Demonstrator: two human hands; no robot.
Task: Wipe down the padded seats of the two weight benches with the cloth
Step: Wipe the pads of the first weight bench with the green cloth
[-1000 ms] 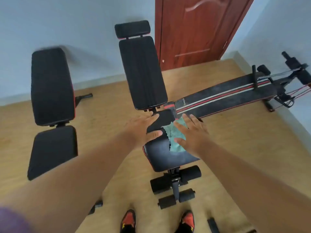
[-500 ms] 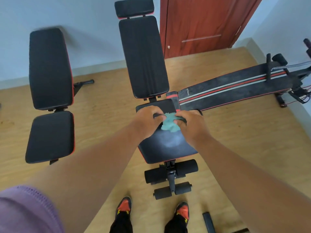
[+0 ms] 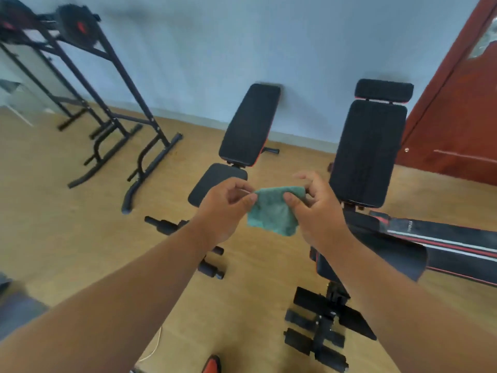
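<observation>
A green cloth (image 3: 273,211) hangs in the air between my hands. My left hand (image 3: 224,208) pinches its upper left corner and my right hand (image 3: 317,205) pinches its upper right corner. Behind the cloth stands the left weight bench, with a black padded seat (image 3: 212,181) and a raised backrest (image 3: 250,125). The right weight bench has its black seat (image 3: 387,257) below my right forearm, partly hidden by it, and a tall backrest (image 3: 368,152) with a headrest on top.
A black metal rack (image 3: 107,111) stands at the left on the wooden floor. A flat black board with red and white stripes (image 3: 451,240) lies at the right. A red-brown door (image 3: 462,109) fills the right edge. Foot rollers (image 3: 317,337) stick out below the right bench.
Both hands lifted the cloth off the right bench's seat and now hold it spread in the air. The view has turned left, bringing the rack into sight.
</observation>
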